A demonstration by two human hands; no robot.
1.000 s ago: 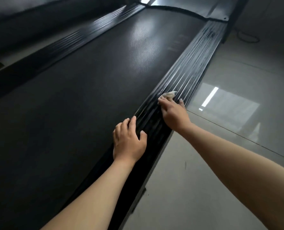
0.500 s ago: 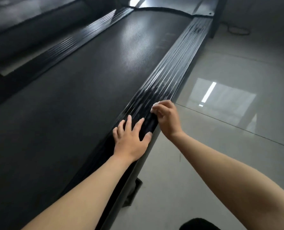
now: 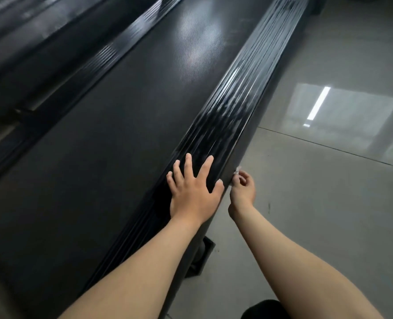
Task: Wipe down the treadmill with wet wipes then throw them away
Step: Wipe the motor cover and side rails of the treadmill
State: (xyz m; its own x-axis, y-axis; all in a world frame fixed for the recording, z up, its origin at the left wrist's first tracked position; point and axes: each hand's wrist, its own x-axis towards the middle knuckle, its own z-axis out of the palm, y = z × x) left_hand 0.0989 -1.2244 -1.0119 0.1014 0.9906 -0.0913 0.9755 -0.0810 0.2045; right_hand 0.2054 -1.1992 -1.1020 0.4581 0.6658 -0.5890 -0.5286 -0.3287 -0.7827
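Observation:
The black treadmill fills the left and middle of the view, with its wide belt [image 3: 112, 134] and a ribbed, glossy right side rail [image 3: 243, 93] that shows wet streaks. My left hand [image 3: 192, 187] lies flat on that rail with fingers spread, holding nothing. My right hand [image 3: 242, 188] is just off the rail's outer edge, over the floor, curled around a small white wet wipe [image 3: 237, 170]. Only a corner of the wipe shows above the fingers, pressed against the rail's side face.
Glossy grey floor tiles [image 3: 329, 203] lie to the right, reflecting a ceiling light. A dark foot or bracket [image 3: 203, 253] sticks out under the rail near my arms. The left side rail [image 3: 103, 56] and another dark machine run along the far left.
My right hand slid the wipe back along the rail toward me, then dropped off the top onto the rail's outer side. My left hand opened flatter on the rail.

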